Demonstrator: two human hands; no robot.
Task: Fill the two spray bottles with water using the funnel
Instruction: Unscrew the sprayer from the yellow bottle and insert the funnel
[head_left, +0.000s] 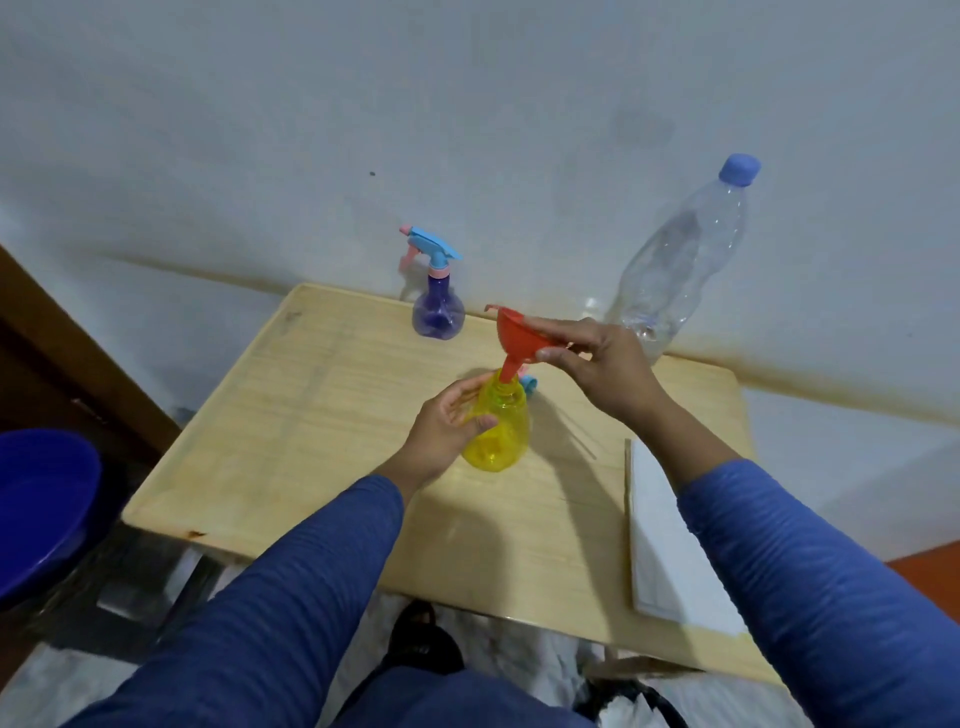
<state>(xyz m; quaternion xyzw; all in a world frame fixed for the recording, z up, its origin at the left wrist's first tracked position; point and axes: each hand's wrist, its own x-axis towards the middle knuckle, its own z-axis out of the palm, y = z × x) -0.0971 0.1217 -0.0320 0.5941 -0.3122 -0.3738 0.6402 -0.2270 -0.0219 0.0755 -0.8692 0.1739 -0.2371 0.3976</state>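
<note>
A yellow spray bottle (501, 431) without its head stands mid-table, and my left hand (451, 423) grips its side. My right hand (597, 364) holds a red funnel (519, 335) by the rim, tilted, with its spout in the yellow bottle's neck. Behind the bottle lies its blue spray head (530, 383), mostly hidden. A purple spray bottle (438, 306) with a blue and pink trigger head on stands at the table's far edge. A large clear water bottle (685, 260) with a blue cap stands at the far right, against the wall.
The wooden table (311, 415) stands against a pale wall. A white folded cloth or paper (670, 540) lies on its right front part. A blue basin (41, 509) sits off the table's left side, lower down.
</note>
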